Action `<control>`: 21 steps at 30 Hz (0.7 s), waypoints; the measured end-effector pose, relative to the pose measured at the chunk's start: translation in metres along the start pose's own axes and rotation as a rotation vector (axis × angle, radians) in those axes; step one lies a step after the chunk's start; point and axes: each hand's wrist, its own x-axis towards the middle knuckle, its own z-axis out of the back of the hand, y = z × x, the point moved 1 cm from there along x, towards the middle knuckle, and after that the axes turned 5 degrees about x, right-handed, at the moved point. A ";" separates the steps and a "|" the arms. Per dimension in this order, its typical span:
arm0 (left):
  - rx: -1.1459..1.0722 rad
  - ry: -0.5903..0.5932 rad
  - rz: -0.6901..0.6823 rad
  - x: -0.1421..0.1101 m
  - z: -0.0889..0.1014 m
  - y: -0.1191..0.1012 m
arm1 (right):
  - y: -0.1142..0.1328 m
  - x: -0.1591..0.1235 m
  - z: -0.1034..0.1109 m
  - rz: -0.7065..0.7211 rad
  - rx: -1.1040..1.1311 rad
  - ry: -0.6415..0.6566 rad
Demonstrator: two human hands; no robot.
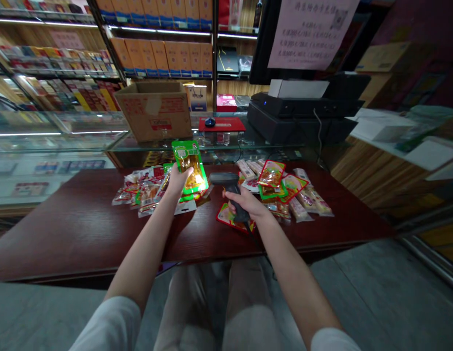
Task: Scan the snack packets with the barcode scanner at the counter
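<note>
My left hand (179, 179) grips a green snack packet (190, 161) with a see-through front, held upright above the table. In my right hand (246, 201) is a black barcode scanner (224, 179), its head turned toward the packet, and a bright patch of light falls on the packet's lower part. Beneath the scanner a red-edged snack packet (226, 218) lies flat, partly hidden by my hand. A heap of clear and red packets (146, 187) lies left of my left hand. Right of the scanner is another pile, with red-edged packets (272, 174) over long pale wrapped snacks (316, 199).
The dark red table (84, 219) meets a glass counter (119, 142) behind. On it stand an open cardboard box (153, 114), a mouse (210, 122) on a red mat (230, 125), and a black till (299, 117) below a monitor (263, 44). The scanner's cable (261, 246) hangs over the front edge.
</note>
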 end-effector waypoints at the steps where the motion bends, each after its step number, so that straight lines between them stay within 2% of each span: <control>1: 0.005 0.000 0.004 0.000 0.001 0.003 | -0.002 0.002 -0.001 -0.006 0.011 0.000; 5: 0.116 -0.014 -0.019 -0.003 0.004 0.007 | 0.003 0.004 0.006 -0.015 0.012 -0.013; 7: 0.345 -0.005 -0.049 -0.006 0.004 0.002 | 0.011 0.000 0.015 0.013 0.012 -0.029; 10: 0.809 -0.031 -0.101 -0.017 0.000 -0.012 | 0.024 -0.011 0.030 0.078 0.039 -0.095; 12: 1.046 -0.117 -0.188 -0.028 -0.005 -0.023 | 0.031 -0.020 0.040 0.096 0.052 -0.148; 13: 1.117 -0.132 -0.253 -0.034 -0.010 -0.027 | 0.034 -0.025 0.044 0.093 0.053 -0.173; 14: 1.157 -0.097 -0.323 -0.041 -0.016 -0.030 | 0.037 -0.030 0.049 0.087 0.052 -0.198; 15: 1.170 0.000 -0.390 -0.047 -0.023 -0.032 | 0.039 -0.034 0.053 0.082 0.049 -0.221; 16: 1.159 0.160 -0.449 -0.054 -0.031 -0.033 | 0.040 -0.039 0.057 0.079 0.042 -0.240; 19: 1.047 0.784 -0.558 -0.073 -0.057 -0.029 | 0.042 -0.051 0.068 0.072 0.004 -0.269; 20: 1.018 0.945 -0.567 -0.078 -0.064 -0.027 | 0.042 -0.055 0.072 0.075 -0.009 -0.274; 21: 1.010 1.053 -0.569 -0.083 -0.070 -0.026 | 0.042 -0.059 0.076 0.077 -0.020 -0.276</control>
